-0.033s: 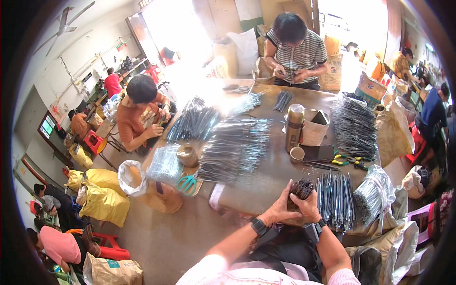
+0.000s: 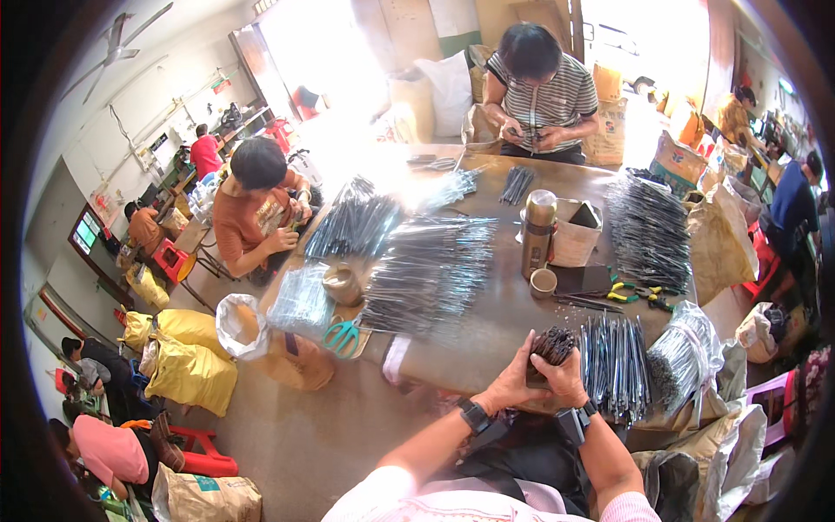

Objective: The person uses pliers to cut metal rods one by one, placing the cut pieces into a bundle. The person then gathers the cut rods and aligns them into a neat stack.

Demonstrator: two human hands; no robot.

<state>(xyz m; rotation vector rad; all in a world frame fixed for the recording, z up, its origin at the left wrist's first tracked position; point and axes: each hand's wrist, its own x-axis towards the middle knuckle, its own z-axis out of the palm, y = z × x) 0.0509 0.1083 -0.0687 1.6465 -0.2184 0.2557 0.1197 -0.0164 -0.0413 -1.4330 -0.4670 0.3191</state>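
Note:
At the table's near edge I grip a bundle of thin dark rods, ends pointing up, between both palms. My left hand wraps its left side, and my right hand closes round its right side. The lower part of the bundle is hidden by my hands. Just right of my right hand lies a row of dark, shiny thin rods. Beyond it rests a pale bundle in clear plastic wrap. What exactly the rods are, I cannot make out.
On the table lie large rod piles, teal-handled scissors, a thermos, a cup and yellow-handled pliers. One co-worker sits opposite, another at the left. Sacks stand at my right.

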